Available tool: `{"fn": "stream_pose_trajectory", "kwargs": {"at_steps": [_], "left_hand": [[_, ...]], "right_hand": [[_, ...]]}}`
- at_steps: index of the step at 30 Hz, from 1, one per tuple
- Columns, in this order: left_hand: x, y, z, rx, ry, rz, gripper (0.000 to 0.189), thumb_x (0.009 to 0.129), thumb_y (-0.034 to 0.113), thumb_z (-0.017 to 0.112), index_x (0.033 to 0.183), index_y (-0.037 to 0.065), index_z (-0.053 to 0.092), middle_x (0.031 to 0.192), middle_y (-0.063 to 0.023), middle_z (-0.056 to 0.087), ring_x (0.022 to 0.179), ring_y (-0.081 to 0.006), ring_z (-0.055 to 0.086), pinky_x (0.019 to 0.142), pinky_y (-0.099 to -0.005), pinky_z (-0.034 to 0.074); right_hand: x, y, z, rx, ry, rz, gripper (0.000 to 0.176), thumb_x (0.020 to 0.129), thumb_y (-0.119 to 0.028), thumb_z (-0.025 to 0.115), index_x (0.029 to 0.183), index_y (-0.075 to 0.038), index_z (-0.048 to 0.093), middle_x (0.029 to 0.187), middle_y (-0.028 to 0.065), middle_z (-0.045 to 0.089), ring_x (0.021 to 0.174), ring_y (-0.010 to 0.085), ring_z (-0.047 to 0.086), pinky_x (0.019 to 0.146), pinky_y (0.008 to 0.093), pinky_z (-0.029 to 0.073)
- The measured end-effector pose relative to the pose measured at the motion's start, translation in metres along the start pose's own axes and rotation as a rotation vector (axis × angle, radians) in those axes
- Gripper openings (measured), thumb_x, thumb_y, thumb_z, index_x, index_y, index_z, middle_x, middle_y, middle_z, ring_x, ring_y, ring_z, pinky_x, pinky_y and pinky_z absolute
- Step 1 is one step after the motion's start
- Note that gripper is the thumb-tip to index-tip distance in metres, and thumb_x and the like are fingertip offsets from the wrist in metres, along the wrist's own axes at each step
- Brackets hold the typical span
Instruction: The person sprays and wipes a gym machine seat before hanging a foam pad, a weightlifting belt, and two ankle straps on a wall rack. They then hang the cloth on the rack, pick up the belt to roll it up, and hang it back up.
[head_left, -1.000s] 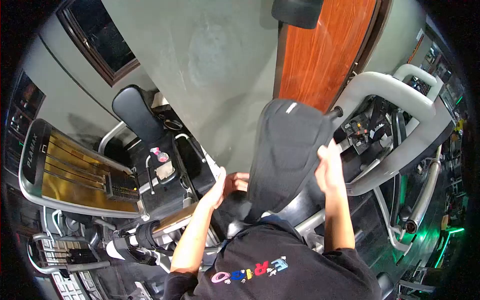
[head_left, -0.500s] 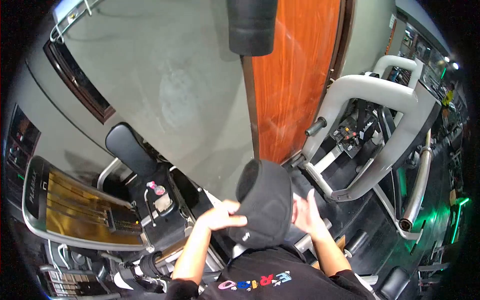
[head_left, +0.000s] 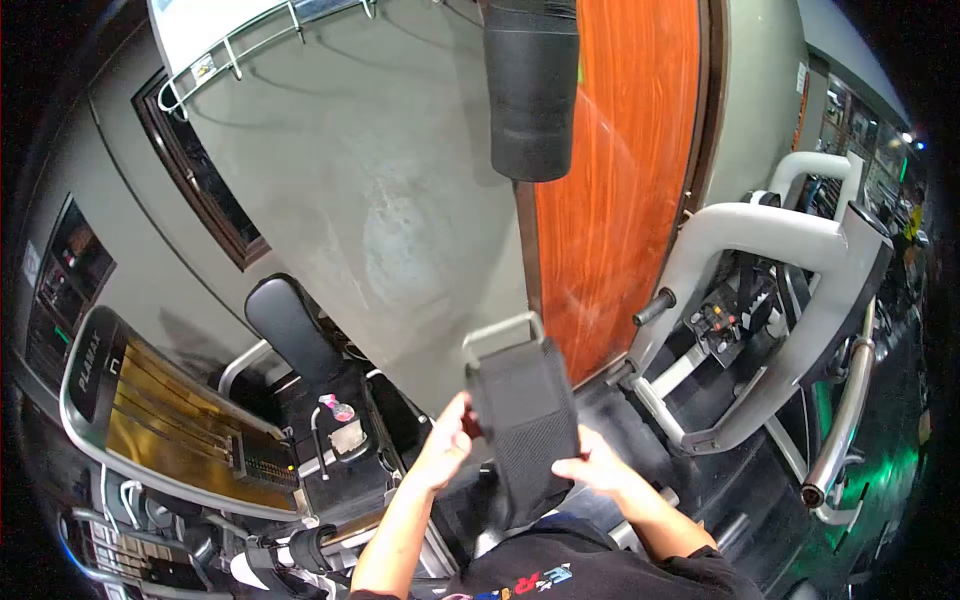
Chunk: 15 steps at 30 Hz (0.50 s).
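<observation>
A black padded belt-like strap (head_left: 525, 430) with a mesh surface and a pale metal buckle loop (head_left: 502, 333) at its far end hangs before my chest. My left hand (head_left: 445, 445) is at its left edge, fingers curled round the side. On the right edge, my right hand (head_left: 597, 465) grips with the thumb across the near face. The strap's lower end is hidden near my dark shirt (head_left: 540, 570).
A black punching bag (head_left: 532, 100) hangs ahead, before a grey wall and a wooden panel (head_left: 625, 180). A grey-framed machine (head_left: 780, 240) stands right. At left are a PLAMAX weight machine (head_left: 190, 420) and a black seat (head_left: 290, 325).
The strap has turned and opened out, so its long mesh face and buckle loop now show. My hands have shifted along its sides, and the view has tilted upward.
</observation>
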<state>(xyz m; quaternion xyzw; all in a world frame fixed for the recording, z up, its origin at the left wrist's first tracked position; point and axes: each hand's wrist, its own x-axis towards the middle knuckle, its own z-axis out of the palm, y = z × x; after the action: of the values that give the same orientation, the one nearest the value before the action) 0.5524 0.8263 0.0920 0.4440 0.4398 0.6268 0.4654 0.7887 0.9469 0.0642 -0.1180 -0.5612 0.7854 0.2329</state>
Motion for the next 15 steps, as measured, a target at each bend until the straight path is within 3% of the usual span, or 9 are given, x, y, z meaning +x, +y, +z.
{"fn": "stream_pose_trajectory", "kwargs": {"at_steps": [3,5,6,7,9,10,12,13,15], "left_hand": [[0.016,0.04,0.021,-0.258,0.038,0.036,0.058,0.099,0.037,0.063,0.14,-0.001,0.047,0.123,-0.0027,0.059,0.112,-0.0142,0.058,0.101,-0.0353,0.045],[0.031,0.065,0.049,-0.178,0.358,0.078,0.052,0.1,0.025,0.061,0.141,-0.002,0.045,0.128,-0.0048,0.059,0.115,-0.0145,0.057,0.101,-0.0328,0.045],[0.032,0.08,0.06,-0.073,0.448,0.042,0.052,0.1,0.017,0.06,0.145,-0.002,0.041,0.135,-0.0075,0.057,0.122,-0.0177,0.054,0.105,-0.0329,0.043],[0.041,0.068,0.047,-0.088,0.343,0.162,0.061,0.099,0.013,0.06,0.151,-0.001,0.033,0.146,-0.0113,0.048,0.132,-0.0208,0.047,0.11,-0.0344,0.04],[0.046,0.072,0.056,0.029,0.385,0.256,0.065,0.098,0.009,0.057,0.154,-0.001,0.026,0.155,-0.0145,0.037,0.139,-0.0226,0.04,0.115,-0.0358,0.033],[0.048,0.072,0.063,0.028,0.382,0.257,0.065,0.098,0.009,0.057,0.154,-0.001,0.026,0.155,-0.0145,0.037,0.139,-0.0226,0.04,0.115,-0.0358,0.033],[0.052,0.071,0.076,0.129,0.593,0.361,0.076,0.097,0.028,0.062,0.156,0.0,0.024,0.157,-0.0145,0.035,0.146,-0.0254,0.03,0.122,-0.0386,0.019],[0.053,0.068,0.074,0.13,0.593,0.367,0.076,0.097,0.028,0.062,0.156,0.0,0.024,0.157,-0.0145,0.035,0.146,-0.0254,0.03,0.122,-0.0386,0.019],[0.051,0.065,0.064,0.435,0.319,0.297,0.071,0.096,0.025,0.058,0.156,0.002,0.027,0.158,-0.0147,0.032,0.149,-0.0254,0.026,0.122,-0.0384,0.016]], "right_hand": [[0.002,0.006,0.001,0.004,-0.047,0.036,0.05,0.086,-0.006,0.069,0.133,0.001,0.055,0.12,0.0055,0.065,0.113,0.0134,0.056,0.101,0.0331,0.045],[0.007,-0.008,-0.004,-0.212,-0.227,0.096,0.05,0.086,-0.007,0.068,0.133,0.002,0.054,0.119,0.0063,0.066,0.112,0.0134,0.057,0.101,0.033,0.046],[0.01,-0.013,-0.002,-0.391,-0.248,0.026,0.049,0.085,-0.005,0.066,0.132,0.002,0.054,0.118,0.0101,0.067,0.111,0.0171,0.059,0.1,0.0347,0.047],[0.011,-0.012,-0.001,-0.389,-0.247,0.025,0.049,0.085,-0.005,0.066,0.132,0.002,0.054,0.118,0.0101,0.067,0.111,0.0171,0.059,0.1,0.0347,0.047],[0.014,-0.009,-0.003,-0.408,-0.185,-0.041,0.053,0.083,-0.005,0.066,0.134,0.001,0.052,0.118,0.0145,0.067,0.111,0.0214,0.062,0.099,0.0365,0.048],[0.015,-0.012,-0.003,-0.405,-0.133,-0.091,0.055,0.081,-0.005,0.066,0.134,0.002,0.051,0.118,0.0173,0.067,0.11,0.0248,0.063,0.098,0.0379,0.048],[0.015,-0.024,-0.004,-0.427,-0.042,-0.124,0.055,0.08,-0.006,0.066,0.133,0.003,0.05,0.117,0.0174,0.067,0.11,0.024,0.063,0.098,0.0378,0.048],[0.016,-0.03,-0.004,-0.451,0.048,-0.159,0.055,0.08,-0.007,0.066,0.132,0.004,0.05,0.116,0.0175,0.068,0.109,0.0232,0.063,0.099,0.0377,0.048],[0.023,-0.04,-0.011,-0.393,0.075,-0.235,0.052,0.078,-0.007,0.065,0.126,0.004,0.052,0.11,0.0136,0.068,0.103,0.0185,0.062,0.094,0.0351,0.048]]}}
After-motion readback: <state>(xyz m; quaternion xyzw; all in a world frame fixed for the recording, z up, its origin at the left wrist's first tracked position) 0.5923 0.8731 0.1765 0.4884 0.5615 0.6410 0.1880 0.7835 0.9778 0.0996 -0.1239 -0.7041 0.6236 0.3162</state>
